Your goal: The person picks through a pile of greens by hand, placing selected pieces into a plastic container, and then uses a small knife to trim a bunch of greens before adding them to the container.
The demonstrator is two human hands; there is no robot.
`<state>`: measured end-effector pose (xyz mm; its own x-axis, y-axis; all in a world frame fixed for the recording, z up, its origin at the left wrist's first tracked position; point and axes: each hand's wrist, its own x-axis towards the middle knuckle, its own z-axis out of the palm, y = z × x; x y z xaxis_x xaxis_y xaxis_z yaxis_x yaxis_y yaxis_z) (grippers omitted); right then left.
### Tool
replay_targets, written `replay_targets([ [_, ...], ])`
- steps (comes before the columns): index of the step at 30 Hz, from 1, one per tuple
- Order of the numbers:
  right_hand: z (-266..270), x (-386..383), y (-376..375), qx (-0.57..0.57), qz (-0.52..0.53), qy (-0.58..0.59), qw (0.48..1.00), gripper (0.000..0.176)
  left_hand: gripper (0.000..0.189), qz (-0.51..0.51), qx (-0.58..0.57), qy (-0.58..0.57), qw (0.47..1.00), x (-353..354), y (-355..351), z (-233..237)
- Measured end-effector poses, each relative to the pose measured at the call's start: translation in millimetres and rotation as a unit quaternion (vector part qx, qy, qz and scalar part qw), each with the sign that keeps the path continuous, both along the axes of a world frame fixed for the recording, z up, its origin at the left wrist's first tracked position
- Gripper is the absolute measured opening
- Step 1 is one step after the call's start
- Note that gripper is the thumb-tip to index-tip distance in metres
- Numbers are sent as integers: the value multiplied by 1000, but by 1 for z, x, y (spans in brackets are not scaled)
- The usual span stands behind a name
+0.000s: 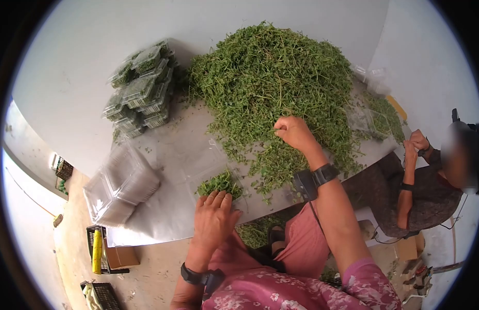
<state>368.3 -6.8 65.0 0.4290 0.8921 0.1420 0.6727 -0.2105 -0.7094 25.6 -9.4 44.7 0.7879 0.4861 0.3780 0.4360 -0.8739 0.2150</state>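
Observation:
A big heap of green herbs (273,77) covers the far part of the white table (74,88). My right hand (293,133) reaches into the heap's near edge, fingers pinched on a few sprigs. My left hand (214,217) lies flat at the table's front edge, pressing on a small bunch of herbs (221,183) that sits in an open clear plastic box (198,163). Both wrists wear dark bands.
Filled clear boxes (141,90) are stacked at the back left. Empty clear boxes (120,183) are stacked at the front left. Another person (430,181) sits at the right, hands near more herbs. Crates (102,253) stand on the floor below.

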Motion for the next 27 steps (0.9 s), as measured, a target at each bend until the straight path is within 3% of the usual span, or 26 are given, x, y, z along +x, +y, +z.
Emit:
replay_targets([
  [15, 24, -75, 5, -2, 165, 16, 986, 19, 54, 45, 56, -111, 991, -9, -5, -4],
  [20, 7, -113, 9, 93, 270, -1, 958, 22, 56, 74, 83, -167, 980, -8, -6, -2],
  [23, 12, -119, 5, 70, 284, 86, 952, 21, 56, 88, 73, -130, 985, -6, -8, 0],
  [27, 17, -68, 9, 62, 160, -25, 985, 16, 53, 75, 55, -66, 993, -8, -6, -9],
])
